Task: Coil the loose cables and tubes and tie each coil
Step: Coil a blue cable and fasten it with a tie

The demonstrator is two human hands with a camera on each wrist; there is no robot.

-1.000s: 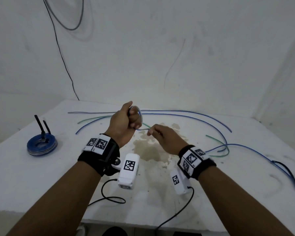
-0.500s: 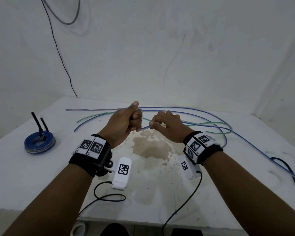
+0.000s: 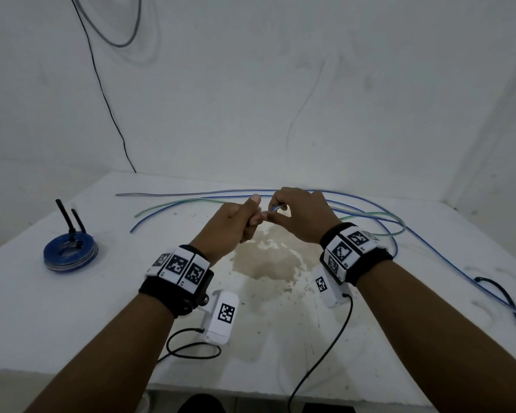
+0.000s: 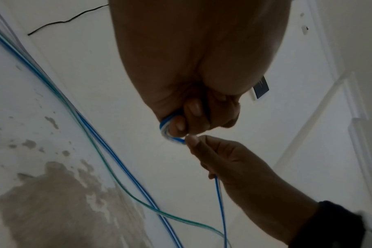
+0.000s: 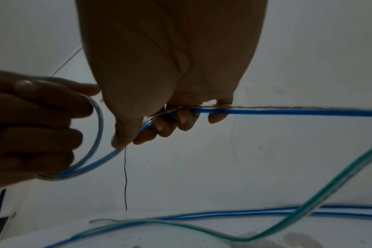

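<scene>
Since half a second ago: right hand (image 3: 303,214) brought closer to left hand (image 3: 234,223), fingertips now nearly touching above the brown stain (image 3: 268,257) on the white table (image 3: 42,308). Left hand closed around a small loop of blue tube (image 5: 91,151), thumb raised; coil mostly hidden inside the fist, number of turns not countable. Right hand pinching the same blue tube between thumb and curled fingers (image 5: 181,120), remaining length trailing off to the right of the stain and across the table. Beyond the stain, toward the wall: loose strands, at least two blue (image 3: 355,193) and one green tube (image 3: 379,217), lying in long overlapping curves. Far left of the stain: one finished blue coil (image 3: 70,254), flat on the table, bound with a black tie showing two upright ends (image 3: 69,219). Far right of the stain, near the table edge: one black tie (image 3: 498,289), bent into a loop, beside the tail of a blue strand. Two wristbands with printed square markers, one per wrist.
</scene>
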